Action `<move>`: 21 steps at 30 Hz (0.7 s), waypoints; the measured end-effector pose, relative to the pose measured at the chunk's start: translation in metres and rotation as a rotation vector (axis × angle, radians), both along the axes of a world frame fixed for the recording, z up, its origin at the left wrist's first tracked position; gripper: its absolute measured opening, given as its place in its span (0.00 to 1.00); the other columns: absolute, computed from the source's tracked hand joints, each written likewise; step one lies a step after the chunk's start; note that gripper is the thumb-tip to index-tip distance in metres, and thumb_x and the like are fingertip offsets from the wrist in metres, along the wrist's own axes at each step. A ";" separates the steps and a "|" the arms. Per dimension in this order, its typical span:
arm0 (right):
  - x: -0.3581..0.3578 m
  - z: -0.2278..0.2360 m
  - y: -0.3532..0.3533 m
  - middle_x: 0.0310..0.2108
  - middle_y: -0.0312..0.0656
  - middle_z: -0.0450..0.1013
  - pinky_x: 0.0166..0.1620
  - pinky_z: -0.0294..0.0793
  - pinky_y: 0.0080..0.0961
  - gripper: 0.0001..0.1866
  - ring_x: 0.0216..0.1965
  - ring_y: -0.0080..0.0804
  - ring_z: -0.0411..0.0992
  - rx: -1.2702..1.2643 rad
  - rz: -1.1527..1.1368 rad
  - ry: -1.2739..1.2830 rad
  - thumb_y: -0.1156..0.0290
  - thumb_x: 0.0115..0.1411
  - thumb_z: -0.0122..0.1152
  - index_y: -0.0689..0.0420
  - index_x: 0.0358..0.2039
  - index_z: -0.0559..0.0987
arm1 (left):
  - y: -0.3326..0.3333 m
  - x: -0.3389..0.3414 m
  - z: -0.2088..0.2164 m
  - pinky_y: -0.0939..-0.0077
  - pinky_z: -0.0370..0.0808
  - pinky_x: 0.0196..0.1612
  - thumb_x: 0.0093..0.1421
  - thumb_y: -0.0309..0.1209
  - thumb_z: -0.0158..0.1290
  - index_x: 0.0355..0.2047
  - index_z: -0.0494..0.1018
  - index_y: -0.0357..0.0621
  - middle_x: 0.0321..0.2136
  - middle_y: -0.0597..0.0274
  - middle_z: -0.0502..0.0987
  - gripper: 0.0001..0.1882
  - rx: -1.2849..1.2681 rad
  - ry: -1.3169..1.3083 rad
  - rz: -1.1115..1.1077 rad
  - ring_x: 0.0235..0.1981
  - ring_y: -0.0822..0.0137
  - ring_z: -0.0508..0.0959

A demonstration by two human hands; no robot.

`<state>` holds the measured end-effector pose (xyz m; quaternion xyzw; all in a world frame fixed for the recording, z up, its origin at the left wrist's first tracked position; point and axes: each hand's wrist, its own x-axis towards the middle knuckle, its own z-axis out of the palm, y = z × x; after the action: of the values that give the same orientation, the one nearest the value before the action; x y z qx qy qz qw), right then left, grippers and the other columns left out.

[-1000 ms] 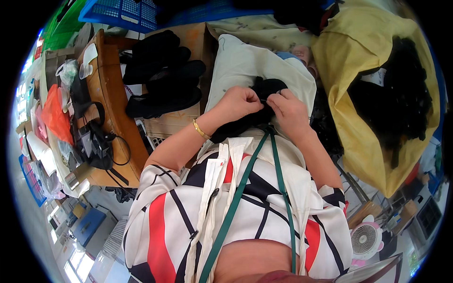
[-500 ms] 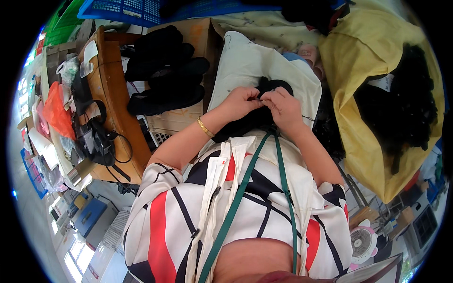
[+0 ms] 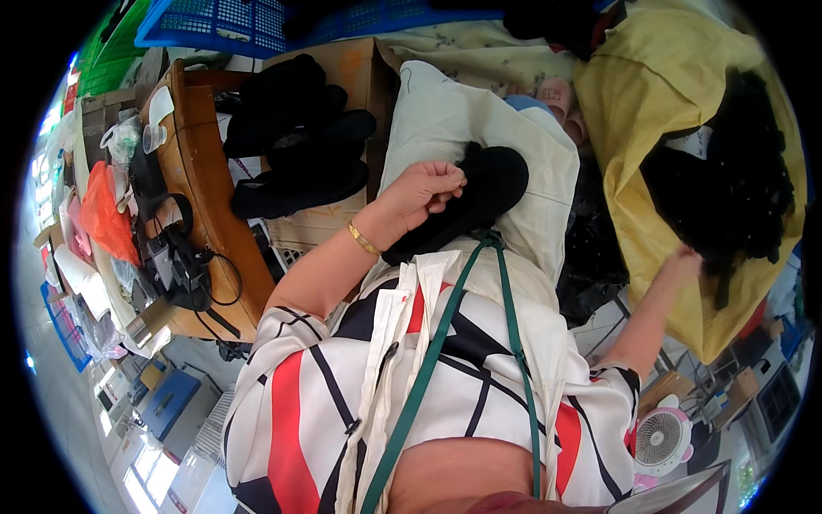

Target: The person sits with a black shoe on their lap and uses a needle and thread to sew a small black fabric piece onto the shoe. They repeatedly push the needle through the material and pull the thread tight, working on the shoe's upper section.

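Note:
A black cloth slipper or shoe lies across the white apron cloth on my lap. Over its left side is my left hand, thumb and fingertips pinched together; whatever they pinch is too small to make out. Off to the right, my right hand is smeared by motion at the mouth of a yellow sack. Dark, fuzzy-looking black pieces fill that sack, close to my right fingers, which I cannot read clearly.
Several similar black slippers lie piled on a cardboard box at left, beside a wooden table with a black strapped bag. A blue plastic crate stands at the back. A small fan is at lower right.
My right hand has left the black slipper and swung right to the yellow sack. My left hand remains pinched over the slipper, which now shows more fully.

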<state>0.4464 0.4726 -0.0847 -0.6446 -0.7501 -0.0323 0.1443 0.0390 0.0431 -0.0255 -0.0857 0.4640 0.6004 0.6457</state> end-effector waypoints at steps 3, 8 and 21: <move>0.043 0.019 0.024 0.23 0.47 0.76 0.32 0.74 0.27 0.11 0.28 0.32 0.75 0.187 -0.378 0.914 0.73 0.57 0.50 0.66 0.26 0.77 | 0.001 -0.001 -0.008 0.87 0.62 0.22 0.65 0.32 0.55 0.32 0.74 0.45 0.26 0.70 0.74 0.06 0.069 -0.090 -0.002 0.24 0.79 0.69; 0.030 0.023 -0.008 0.19 0.44 0.73 0.30 0.71 0.28 0.14 0.23 0.31 0.71 0.158 -0.300 0.643 0.71 0.58 0.48 0.65 0.21 0.75 | 0.010 0.005 0.004 0.80 0.65 0.24 0.61 0.30 0.59 0.26 0.69 0.46 0.25 0.69 0.73 0.10 0.023 0.189 -0.096 0.24 0.76 0.70; 0.078 0.026 0.002 0.42 0.51 0.75 0.45 0.73 0.36 0.14 0.43 0.45 0.74 0.137 0.209 -0.051 0.66 0.68 0.50 0.64 0.44 0.75 | 0.044 0.033 0.013 0.72 0.71 0.31 0.48 0.25 0.63 0.26 0.64 0.42 0.22 0.61 0.70 0.15 -0.202 1.178 -0.158 0.24 0.65 0.70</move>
<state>0.5241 0.4742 -0.0592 -0.5503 -0.8127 -0.0848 0.1716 0.0716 0.0874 -0.0126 0.2351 0.8032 0.4503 0.3113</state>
